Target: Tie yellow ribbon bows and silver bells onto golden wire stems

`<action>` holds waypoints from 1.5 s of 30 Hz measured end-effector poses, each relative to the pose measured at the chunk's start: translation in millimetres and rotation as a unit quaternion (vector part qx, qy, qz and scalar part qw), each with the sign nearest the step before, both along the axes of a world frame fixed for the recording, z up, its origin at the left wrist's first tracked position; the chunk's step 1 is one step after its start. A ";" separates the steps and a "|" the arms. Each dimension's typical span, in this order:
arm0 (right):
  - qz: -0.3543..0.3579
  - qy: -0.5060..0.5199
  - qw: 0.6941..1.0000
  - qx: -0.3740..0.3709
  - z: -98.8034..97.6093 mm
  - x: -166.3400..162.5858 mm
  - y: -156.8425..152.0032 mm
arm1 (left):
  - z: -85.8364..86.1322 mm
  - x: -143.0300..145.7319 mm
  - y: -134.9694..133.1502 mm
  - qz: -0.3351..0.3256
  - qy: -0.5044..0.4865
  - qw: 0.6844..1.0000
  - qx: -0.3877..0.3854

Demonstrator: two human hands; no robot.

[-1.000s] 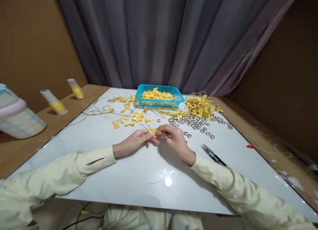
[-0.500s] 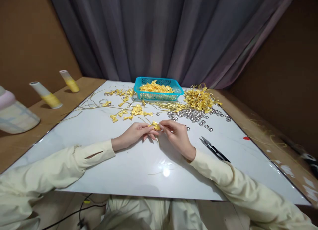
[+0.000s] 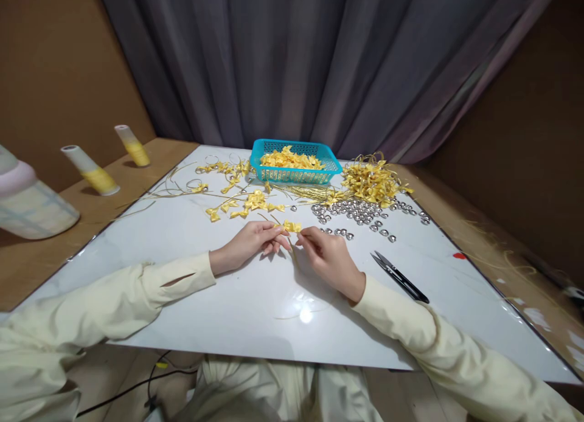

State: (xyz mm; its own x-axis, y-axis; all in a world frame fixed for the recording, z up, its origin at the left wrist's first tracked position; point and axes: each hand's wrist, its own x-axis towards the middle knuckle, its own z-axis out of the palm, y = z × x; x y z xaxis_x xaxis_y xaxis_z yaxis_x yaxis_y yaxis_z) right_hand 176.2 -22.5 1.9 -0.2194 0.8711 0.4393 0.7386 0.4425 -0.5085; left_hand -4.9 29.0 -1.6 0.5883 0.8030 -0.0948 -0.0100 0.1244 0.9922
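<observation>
yellow bow (image 3: 292, 227) in left hand (image 3: 255, 242), white tabletop (image 3: 255, 309) wide toward near edge (image 3: 182, 348)

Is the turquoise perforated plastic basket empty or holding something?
Holding something: small yellow ribbon bows lie heaped inside the turquoise basket, visible over its front rim.

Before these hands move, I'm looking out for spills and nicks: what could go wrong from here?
The yellow bow at the fingertips of the left hand could slip. Loose silver pieces near the right hand might scatter if brushed. The black snips lie close to the right sleeve, points bare, so that arm could knock them.
</observation>
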 end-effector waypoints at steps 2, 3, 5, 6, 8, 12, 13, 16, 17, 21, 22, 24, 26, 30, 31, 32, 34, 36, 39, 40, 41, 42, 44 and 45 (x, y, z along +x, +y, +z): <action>0.007 -0.019 1.000 -0.016 -1.0 0.8 0.7 | -0.3 0.1 0.2 0.002 0.000 1.000 0.003; 0.012 -0.024 0.999 -0.020 -1.2 1.0 0.7 | -0.1 0.2 0.2 0.004 0.002 1.000 0.006; 0.019 -0.025 0.999 -0.019 -1.3 1.2 0.1 | 0.6 0.5 0.0 0.012 0.007 1.000 0.014; 0.021 -0.024 0.999 -0.013 -1.1 1.2 -0.4 | 1.0 0.7 -0.2 0.016 0.010 1.000 0.015; 0.026 -0.021 0.999 0.000 -0.9 1.0 -1.4 | 1.8 1.1 -0.7 0.017 0.013 1.000 0.016; 0.032 -0.015 0.999 0.012 -1.7 0.4 -2.2 | 2.7 1.5 -1.4 0.010 0.018 0.999 0.027; 0.035 -0.014 0.999 0.012 -2.3 0.2 -2.1 | 2.8 1.4 -1.5 0.008 0.019 0.999 0.030; 0.039 -0.016 0.999 0.009 -3.7 -0.5 -1.5 | 2.9 1.3 -1.6 0.003 0.018 0.999 0.032; 0.040 -0.017 0.999 0.009 -3.9 -0.8 -1.3 | 3.0 1.2 -1.7 0.002 0.018 0.999 0.031; 0.044 -0.018 0.999 0.015 -3.6 -1.7 -0.8 | 4.1 1.2 -2.4 0.000 0.016 1.000 0.023; 0.046 -0.017 0.999 0.015 -3.3 -1.9 -0.8 | 4.5 1.2 -2.6 0.000 0.016 1.000 0.021; 0.045 -0.012 0.999 0.013 -2.8 -2.2 -1.2 | 5.1 1.3 -2.8 -0.001 0.017 1.000 0.021; 0.041 -0.006 0.999 0.012 -2.3 -2.4 -1.8 | 5.1 1.1 -2.8 -0.002 0.018 1.000 0.023; 0.038 0.001 0.999 0.012 -1.0 -2.1 -2.7 | 3.5 0.4 -2.1 -0.003 0.016 1.000 0.025; 0.038 0.000 0.999 0.009 -0.7 -2.1 -2.9 | 3.0 0.2 -1.9 -0.004 0.016 1.000 0.025; 0.039 0.000 0.999 0.005 -0.6 -2.0 -2.9 | 2.6 0.0 -1.7 -0.005 0.015 1.000 0.025; 0.041 0.000 0.999 0.002 -0.6 -2.0 -3.0 | 1.8 -0.3 -1.4 -0.006 0.016 1.000 0.026; 0.044 0.001 0.999 0.006 -0.8 -2.1 -2.9 | 1.3 -0.5 -1.2 -0.005 0.016 1.000 0.026; 0.045 -0.003 0.999 0.013 -1.1 -2.2 -2.7 | 0.7 -0.8 -1.0 -0.004 0.014 1.000 0.027; 0.044 -0.005 0.999 0.012 -1.2 -2.3 -2.6 | 0.5 -1.0 -1.0 -0.004 0.013 1.000 0.028; 0.044 -0.005 0.999 0.010 -1.1 -2.3 -2.5 | 0.2 -1.1 -1.0 -0.005 0.013 1.000 0.029; 0.044 -0.005 0.999 0.007 -1.1 -2.4 -2.4 | 0.0 -1.2 -1.1 -0.005 0.013 0.999 0.029; 0.044 -0.004 0.999 0.003 -1.0 -2.5 -2.4 | -0.1 -1.3 -1.3 -0.005 0.012 0.999 0.030; 0.045 -0.003 0.999 0.001 -0.9 -2.5 -2.4 | 0.0 -1.4 -1.4 -0.005 0.012 0.999 0.030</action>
State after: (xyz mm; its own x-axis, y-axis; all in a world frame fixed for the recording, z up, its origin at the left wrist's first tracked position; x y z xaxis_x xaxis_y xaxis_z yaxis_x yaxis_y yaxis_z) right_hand 173.8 -24.9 1.0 -0.2990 0.8473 0.4390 0.6995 0.5075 -0.5031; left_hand -6.3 27.6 -1.6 0.5949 0.8015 -0.0613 0.0154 0.0649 0.9978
